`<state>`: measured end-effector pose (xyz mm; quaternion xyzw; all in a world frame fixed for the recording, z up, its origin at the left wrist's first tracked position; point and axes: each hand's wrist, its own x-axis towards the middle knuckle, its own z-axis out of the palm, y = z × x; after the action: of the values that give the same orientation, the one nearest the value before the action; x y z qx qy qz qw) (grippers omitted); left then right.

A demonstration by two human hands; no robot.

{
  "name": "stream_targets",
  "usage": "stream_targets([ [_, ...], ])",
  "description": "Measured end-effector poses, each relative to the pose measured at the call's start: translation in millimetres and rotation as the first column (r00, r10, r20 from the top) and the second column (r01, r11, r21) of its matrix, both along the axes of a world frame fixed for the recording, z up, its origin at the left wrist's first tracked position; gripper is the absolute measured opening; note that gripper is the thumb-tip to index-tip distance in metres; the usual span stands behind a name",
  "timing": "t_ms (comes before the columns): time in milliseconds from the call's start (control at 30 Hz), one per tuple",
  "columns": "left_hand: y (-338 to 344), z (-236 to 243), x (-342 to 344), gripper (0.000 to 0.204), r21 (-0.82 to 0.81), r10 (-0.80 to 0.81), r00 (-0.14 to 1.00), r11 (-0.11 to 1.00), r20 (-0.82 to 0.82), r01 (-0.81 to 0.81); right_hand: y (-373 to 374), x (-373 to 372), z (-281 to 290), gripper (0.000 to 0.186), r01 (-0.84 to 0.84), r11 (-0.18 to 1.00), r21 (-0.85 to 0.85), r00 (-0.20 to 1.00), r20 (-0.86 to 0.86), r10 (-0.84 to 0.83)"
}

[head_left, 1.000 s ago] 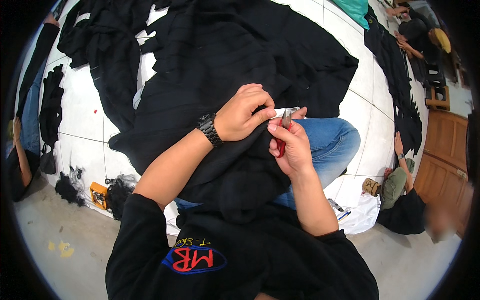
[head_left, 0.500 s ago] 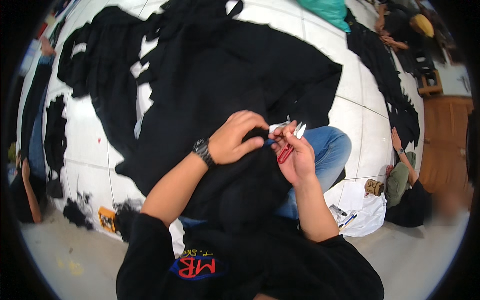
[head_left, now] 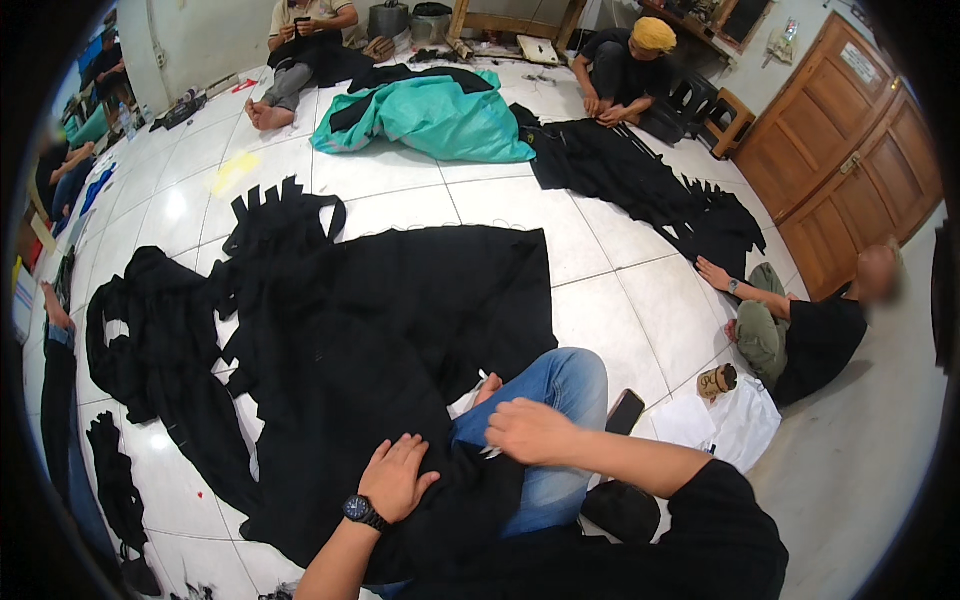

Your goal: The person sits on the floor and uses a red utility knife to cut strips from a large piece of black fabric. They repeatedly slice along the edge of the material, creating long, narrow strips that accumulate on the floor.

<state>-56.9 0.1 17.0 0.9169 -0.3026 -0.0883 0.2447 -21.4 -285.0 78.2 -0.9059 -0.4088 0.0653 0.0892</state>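
A large black cloth [head_left: 380, 330] lies spread over the white tiled floor and across my lap. My left hand [head_left: 395, 478], with a black wristwatch, rests flat on the cloth with its fingers spread. My right hand [head_left: 530, 430] lies knuckles up on my blue-jeaned knee [head_left: 560, 385] at the cloth's edge, fingers curled under. Anything it may hold is hidden. A small pale tip [head_left: 484, 377] shows just beyond that hand at the cloth's edge.
A dark phone [head_left: 625, 410] and white paper [head_left: 735, 425] lie on the floor to my right. One person [head_left: 810, 330] sits there; others sit at the back by a teal cloth [head_left: 430, 115] and more black cloth [head_left: 640, 180]. Black strips [head_left: 120, 340] lie left. Wooden doors [head_left: 850, 150] stand right.
Both hands have dropped from in front of me onto lap and cloth. The red-handled snips my right hand held are no longer visible. The view has tilted up to show the room.
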Motion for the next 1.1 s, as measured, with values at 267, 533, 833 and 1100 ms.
stream_targets([
  [267,2,21,-14,0.041,0.05,0.017,0.988,0.998,0.152,-0.025,-72,28,19,0.044,0.493,0.861,-0.12,0.497,-0.774,-0.393],
  [533,14,-1,-35,0.04,0.007,0.205,0.966,0.978,0.157,-0.209,65,36,3,0.02,0.116,0.603,0.79,0.983,-0.003,-0.184],
  [833,10,-20,-38,0.035,0.007,0.204,0.954,0.978,0.219,-0.211,-68,53,3,0.023,-0.183,0.979,-0.092,0.973,0.126,0.194],
  [1100,9,-1,-43,0.04,-0.078,0.266,0.964,0.961,0.007,-0.264,5,19,17,0.052,0.407,0.875,0.261,-0.364,-0.833,0.417],
])
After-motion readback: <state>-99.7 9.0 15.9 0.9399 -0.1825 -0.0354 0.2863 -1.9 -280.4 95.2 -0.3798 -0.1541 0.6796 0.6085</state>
